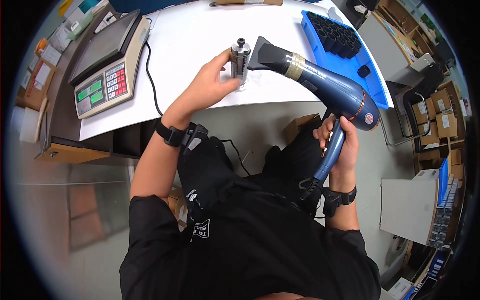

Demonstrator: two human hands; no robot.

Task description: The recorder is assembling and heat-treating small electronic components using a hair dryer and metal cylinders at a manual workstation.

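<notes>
My left hand (207, 86) grips a clear cylinder (241, 67) with dark markings and a black knob on top. It stands upright near the front edge of the white table (187, 37), thumb on one side and fingers on the other. In my right hand (348, 150) is a dark blue hair dryer (332, 90), held by its handle with the fingers wrapped round. Its flat black nozzle (265, 55) points left, close beside the cylinder and apart from it. Tape is wrapped round the barrel behind the nozzle.
A blue tray (384, 97) with several black round parts (335, 37) lies at the right of the table. At the left stands a weighing scale (112, 75), its black cable (150, 75) running over the table edge. Cardboard boxes (440, 117) are stacked at far right.
</notes>
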